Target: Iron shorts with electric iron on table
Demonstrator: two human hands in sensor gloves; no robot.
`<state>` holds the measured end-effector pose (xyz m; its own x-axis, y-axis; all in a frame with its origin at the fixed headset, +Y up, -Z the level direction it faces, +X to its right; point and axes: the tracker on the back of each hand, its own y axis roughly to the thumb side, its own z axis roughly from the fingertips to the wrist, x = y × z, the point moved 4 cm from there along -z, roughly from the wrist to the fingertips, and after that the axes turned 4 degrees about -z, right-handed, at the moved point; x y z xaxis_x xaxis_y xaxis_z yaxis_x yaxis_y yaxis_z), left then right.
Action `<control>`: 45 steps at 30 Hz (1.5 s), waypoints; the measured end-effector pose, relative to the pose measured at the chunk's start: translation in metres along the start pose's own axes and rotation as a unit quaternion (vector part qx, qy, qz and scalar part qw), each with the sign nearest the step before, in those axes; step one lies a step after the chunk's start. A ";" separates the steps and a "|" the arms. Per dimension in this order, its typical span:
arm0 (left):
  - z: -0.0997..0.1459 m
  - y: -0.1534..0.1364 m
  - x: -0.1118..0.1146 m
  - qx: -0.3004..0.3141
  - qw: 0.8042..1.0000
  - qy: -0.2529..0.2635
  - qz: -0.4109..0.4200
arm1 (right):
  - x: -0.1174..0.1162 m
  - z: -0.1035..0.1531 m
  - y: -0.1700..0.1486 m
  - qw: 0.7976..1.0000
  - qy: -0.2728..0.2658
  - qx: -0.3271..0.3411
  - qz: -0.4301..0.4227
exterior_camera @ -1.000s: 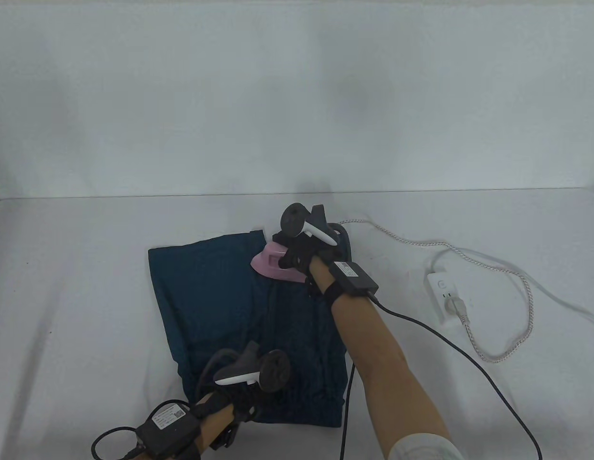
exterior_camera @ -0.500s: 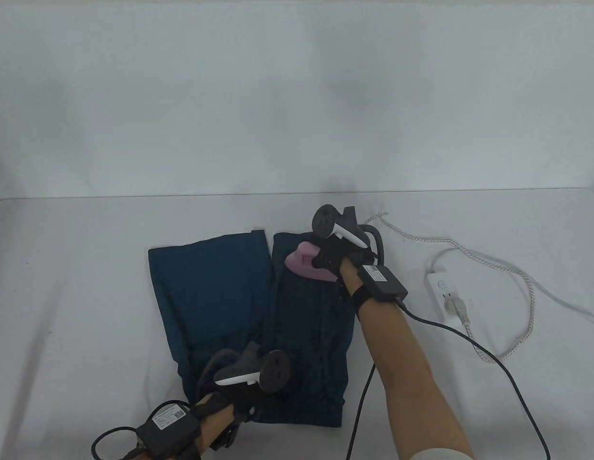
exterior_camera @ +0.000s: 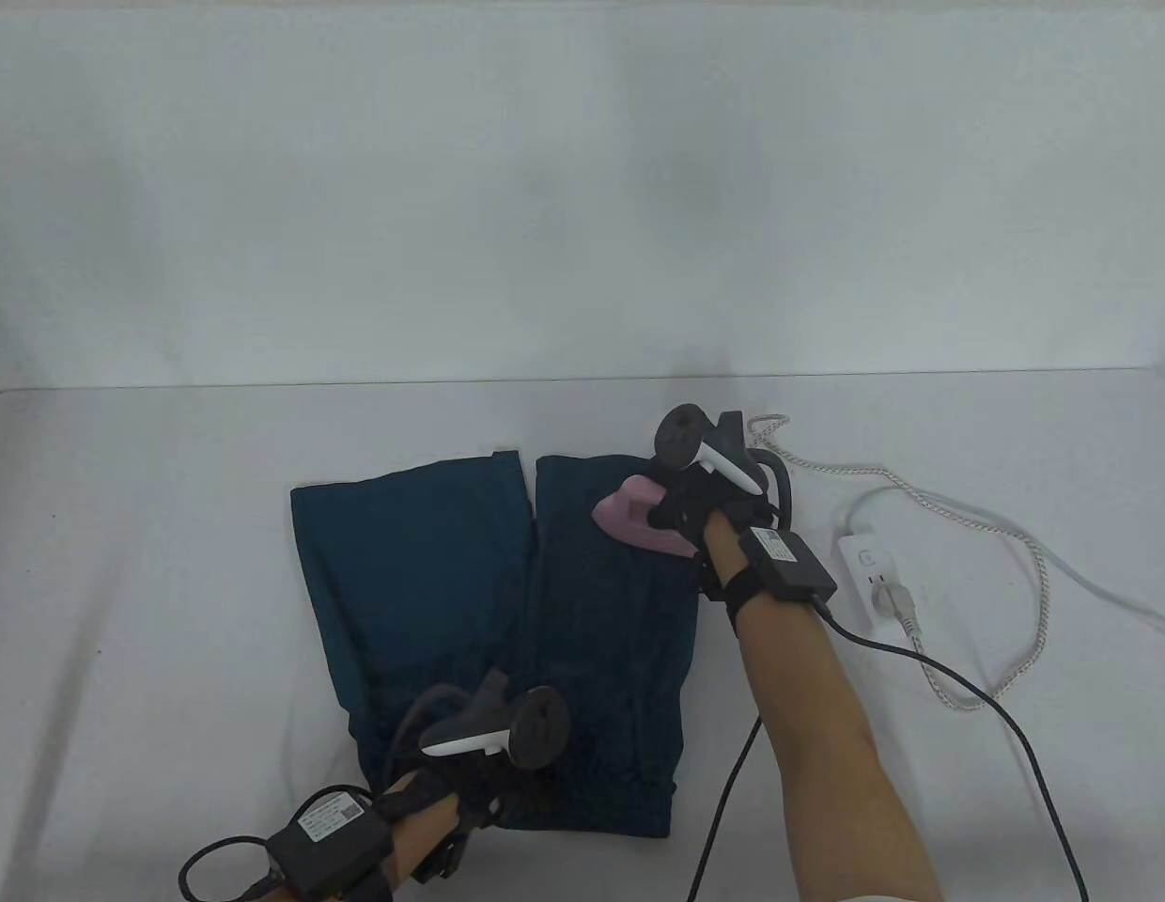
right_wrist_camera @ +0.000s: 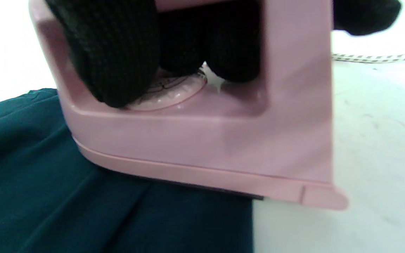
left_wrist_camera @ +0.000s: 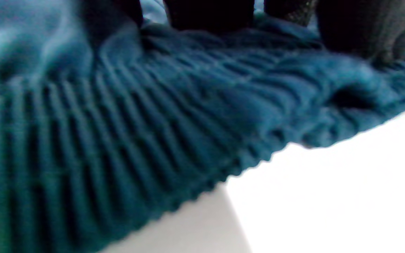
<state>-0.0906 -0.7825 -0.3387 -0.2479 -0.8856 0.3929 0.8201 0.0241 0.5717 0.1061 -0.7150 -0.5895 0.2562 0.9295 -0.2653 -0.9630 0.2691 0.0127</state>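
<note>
Dark teal shorts (exterior_camera: 432, 573) lie flat on the white table, waistband toward me. My right hand (exterior_camera: 700, 503) grips the handle of a pink electric iron (exterior_camera: 629, 512), which rests on the far right corner of the right leg. In the right wrist view the iron (right_wrist_camera: 202, 140) hangs partly over the fabric's edge, with my gloved fingers (right_wrist_camera: 111, 52) wrapped through its handle. My left hand (exterior_camera: 460, 775) presses on the gathered waistband (left_wrist_camera: 118, 133) at the near edge; its fingertips (left_wrist_camera: 209, 14) rest on the cloth.
A white power strip (exterior_camera: 869, 578) with a plug in it lies right of the shorts. The iron's braided cord (exterior_camera: 1005, 554) loops from it across the table's right side. A black glove cable (exterior_camera: 968, 695) trails from my right wrist.
My right hand has slid the iron to the right, from the gap between the legs to the right leg's outer far corner. The left hand has stayed on the waistband.
</note>
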 end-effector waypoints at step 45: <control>0.000 0.000 0.000 -0.004 1.000 -0.002 0.001 | -0.028 0.013 0.086 0.995 0.001 0.093 0.026</control>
<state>-0.0905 -0.7825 -0.3381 -0.2485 -0.8840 0.3959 0.8247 0.0213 0.5651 0.0168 -0.7145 -0.5686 0.2066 0.9428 -0.2618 -0.9429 0.2633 0.2041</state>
